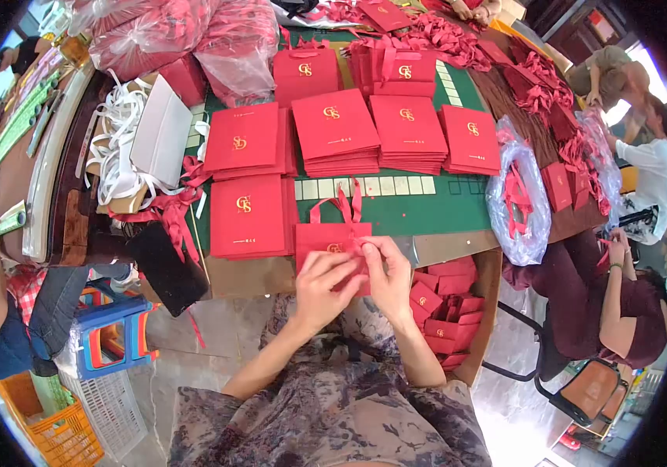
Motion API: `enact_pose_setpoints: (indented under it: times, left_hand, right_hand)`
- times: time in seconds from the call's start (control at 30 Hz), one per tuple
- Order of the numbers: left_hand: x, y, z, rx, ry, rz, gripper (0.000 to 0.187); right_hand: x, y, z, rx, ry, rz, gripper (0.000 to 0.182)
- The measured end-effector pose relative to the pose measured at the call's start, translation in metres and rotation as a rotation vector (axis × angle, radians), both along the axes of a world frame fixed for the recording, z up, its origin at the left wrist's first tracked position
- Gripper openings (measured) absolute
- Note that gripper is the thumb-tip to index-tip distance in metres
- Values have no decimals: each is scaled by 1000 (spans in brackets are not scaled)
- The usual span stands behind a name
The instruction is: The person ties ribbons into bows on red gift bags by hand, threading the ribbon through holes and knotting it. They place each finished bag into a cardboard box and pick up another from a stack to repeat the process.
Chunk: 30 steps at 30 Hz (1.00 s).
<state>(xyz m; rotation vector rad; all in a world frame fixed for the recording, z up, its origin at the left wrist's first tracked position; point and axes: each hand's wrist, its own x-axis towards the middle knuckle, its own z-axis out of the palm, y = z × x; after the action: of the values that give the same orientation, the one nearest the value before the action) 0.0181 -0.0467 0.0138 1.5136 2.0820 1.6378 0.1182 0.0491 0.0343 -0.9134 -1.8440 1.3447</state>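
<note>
A small red paper gift bag (311,237) with gold print and red ribbon handles (341,204) is at the table's front edge, right before me. My left hand (324,289) lies across its front, with fingers bent and thumb apart, hiding part of the print. My right hand (389,280) pinches at the bag's upper right edge, where a bit of red ribbon shows at the fingertips. Just left of the bag is a stack of flat red bags (246,218). Beyond it lie more stacks (335,128) in a row.
A carton of red bags (446,327) stands below the table at my right. White ribbons (123,144) fill a box at the left. Plastic-wrapped bundles (154,35) are piled at the back left. A clear plastic bag (514,194) hangs at the right edge, near a seated person (633,311).
</note>
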Motion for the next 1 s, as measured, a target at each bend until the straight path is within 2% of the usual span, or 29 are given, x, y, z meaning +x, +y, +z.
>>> enact_pose_setpoints:
  times: [0.1, 0.17, 0.23, 0.3, 0.47, 0.77, 0.9, 1.0]
  left_hand:
    - [-34, -4, 4, -92, 109, 56, 28]
    - [-61, 3, 9, -273, 252, 85, 32]
    - [-79, 11, 7, -357, 275, 36, 38]
    - [-87, 17, 3, -471, 415, -75, 40]
    - [-92, 23, -6, -564, 450, -180, 41]
    - [-89, 25, 5, -598, 329, -272, 27]
    - [-95, 24, 8, -632, 112, -343, 15]
    - [-95, 27, 11, -683, -25, -352, 7]
  right_hand:
    - [4, -1, -5, -78, 52, -35, 13]
    - [3, -3, -3, -214, -43, 24, 14]
    - [-5, -7, -12, -207, -74, 11, 12]
    - [-14, -9, -22, 95, -125, -10, 12]
    - [-25, -11, -44, 256, -142, -77, 16]
    - [-21, -14, -53, 389, -324, -58, 17]
    - [-19, -13, -51, 301, -227, -77, 19]
    - [-16, -12, -51, 360, -255, -33, 21]
